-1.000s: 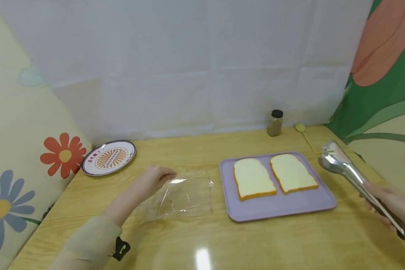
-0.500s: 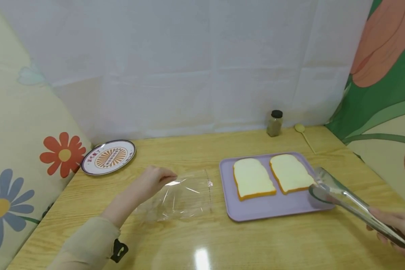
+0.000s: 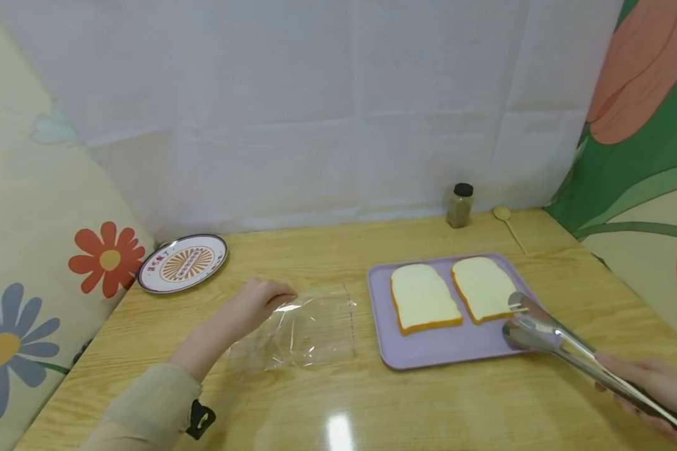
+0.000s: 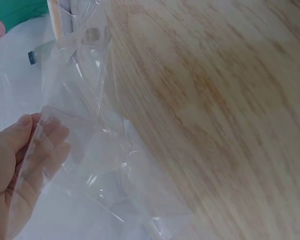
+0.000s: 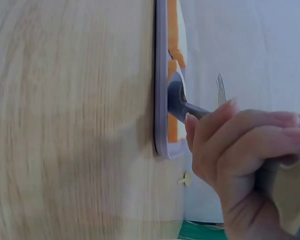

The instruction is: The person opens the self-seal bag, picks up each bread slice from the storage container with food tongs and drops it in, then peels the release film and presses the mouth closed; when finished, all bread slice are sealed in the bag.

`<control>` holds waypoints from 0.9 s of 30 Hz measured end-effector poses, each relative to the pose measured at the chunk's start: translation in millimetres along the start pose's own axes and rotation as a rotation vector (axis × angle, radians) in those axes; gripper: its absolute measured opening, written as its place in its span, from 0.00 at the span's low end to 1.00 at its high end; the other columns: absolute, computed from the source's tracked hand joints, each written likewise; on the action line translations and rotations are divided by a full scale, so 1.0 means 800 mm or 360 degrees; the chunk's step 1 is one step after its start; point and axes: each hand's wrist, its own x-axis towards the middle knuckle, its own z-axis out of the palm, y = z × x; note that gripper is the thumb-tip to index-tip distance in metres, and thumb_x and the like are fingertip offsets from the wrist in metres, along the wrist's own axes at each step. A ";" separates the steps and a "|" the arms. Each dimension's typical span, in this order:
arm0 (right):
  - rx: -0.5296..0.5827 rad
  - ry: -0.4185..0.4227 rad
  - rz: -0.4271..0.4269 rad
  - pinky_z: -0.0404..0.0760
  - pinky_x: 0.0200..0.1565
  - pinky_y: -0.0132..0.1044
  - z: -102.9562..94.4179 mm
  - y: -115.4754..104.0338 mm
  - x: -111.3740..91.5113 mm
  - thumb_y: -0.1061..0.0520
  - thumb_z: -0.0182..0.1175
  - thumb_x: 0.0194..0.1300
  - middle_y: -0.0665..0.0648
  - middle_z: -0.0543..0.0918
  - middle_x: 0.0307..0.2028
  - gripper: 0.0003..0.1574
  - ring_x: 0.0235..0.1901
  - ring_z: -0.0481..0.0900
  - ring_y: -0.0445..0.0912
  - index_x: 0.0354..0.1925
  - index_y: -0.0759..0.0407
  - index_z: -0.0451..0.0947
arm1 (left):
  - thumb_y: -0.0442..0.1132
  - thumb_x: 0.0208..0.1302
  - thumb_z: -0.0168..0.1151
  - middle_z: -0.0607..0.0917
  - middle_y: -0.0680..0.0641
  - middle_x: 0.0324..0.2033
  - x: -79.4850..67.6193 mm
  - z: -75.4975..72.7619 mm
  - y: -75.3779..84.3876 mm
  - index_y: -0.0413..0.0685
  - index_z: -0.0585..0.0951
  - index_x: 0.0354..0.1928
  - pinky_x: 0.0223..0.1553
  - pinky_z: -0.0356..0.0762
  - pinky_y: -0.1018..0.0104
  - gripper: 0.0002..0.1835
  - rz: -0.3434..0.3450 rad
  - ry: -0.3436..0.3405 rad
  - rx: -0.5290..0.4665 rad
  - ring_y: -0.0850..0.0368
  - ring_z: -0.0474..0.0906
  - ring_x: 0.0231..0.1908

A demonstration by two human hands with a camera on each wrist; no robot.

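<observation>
Bread slices (image 3: 425, 297), both on the tray (image 3: 446, 352), neither lifted yet.
Clear plastic (image 3: 318, 329) is pinched by the left hand (image 3: 261, 295); tongs (image 3: 564, 332), tips apart, are held by the right hand (image 3: 651, 385) near one slice.

The plate (image 3: 183, 264) bears red Chinese characters, too small to read.

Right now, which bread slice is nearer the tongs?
The right slice: in the head view, the tongs overlap its near right corner, though contact is unclear. The left slice lies farther off, beyond it.
</observation>
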 end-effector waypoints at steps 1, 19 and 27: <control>-0.0029 0.0023 -0.0003 0.75 0.15 0.23 0.003 -0.001 0.001 0.39 0.28 0.76 0.49 0.77 0.22 0.44 0.12 0.75 0.33 0.49 0.83 0.63 | 0.31 0.62 0.60 0.85 0.50 0.25 0.000 0.001 0.000 0.40 0.84 0.32 0.28 0.78 0.68 0.05 0.0011 0.0004 -0.0007 0.64 0.76 0.24; -0.0167 0.0390 0.0031 0.72 0.14 0.28 0.048 -0.003 0.015 0.37 0.32 0.75 0.49 0.75 0.20 0.40 0.11 0.69 0.36 0.48 0.72 0.70 | 0.32 0.62 0.60 0.87 0.48 0.28 0.004 0.007 0.000 0.41 0.84 0.34 0.31 0.81 0.65 0.05 0.0022 0.0027 -0.0025 0.61 0.81 0.28; -0.0277 0.0606 0.0102 0.72 0.13 0.30 0.066 -0.003 0.018 0.34 0.34 0.73 0.48 0.72 0.16 0.41 0.11 0.67 0.37 0.43 0.70 0.72 | 0.32 0.61 0.61 0.87 0.51 0.27 0.005 0.008 0.000 0.43 0.85 0.33 0.31 0.80 0.67 0.04 -0.0013 0.0027 -0.0029 0.63 0.80 0.27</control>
